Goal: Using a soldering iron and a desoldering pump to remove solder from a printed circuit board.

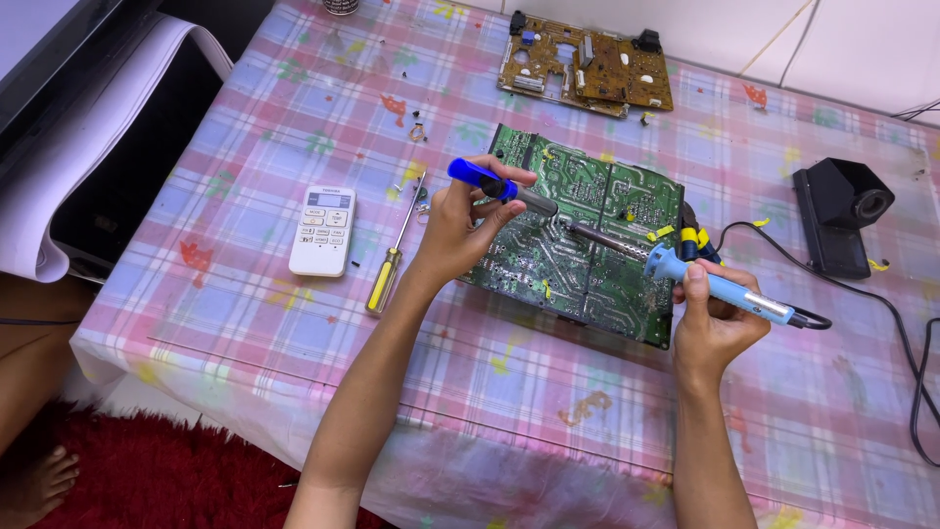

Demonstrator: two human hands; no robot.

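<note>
Red shag rug [166,480] on the floor at the near left, with a bare foot [34,485] of the person resting on it. Worktop [294,323] covered in a pastel plaid cloth under a clear sheet. Right hand [713,328]: grip closed around the light-blue handle of a soldering iron [685,274], fingers wrapped fully, thumb lying along the top; the iron's metal shaft slants up and left, its tip meeting the green circuit board [578,230] near the middle; a black cord leaves the handle's rear toward the right. Left hand [462,230]: grip closed on a desoldering pump [499,186] with a dark-blue plunger end and a dark barrel, thumb and fingers pinching the barrel, nozzle pointing right and down toward the board close to the iron's tip. Green circuit board lies flat, trace side up, at the centre of the worktop beneath both hands. Yellow-handled screwdriver [392,255] just left of the left wrist, shaft pointing away. White remote control [323,230] left of the screwdriver. Black stand [837,211] at the right, well apart from the board. Brown circuit board [587,67] at the far edge, well apart from the green one.
</note>
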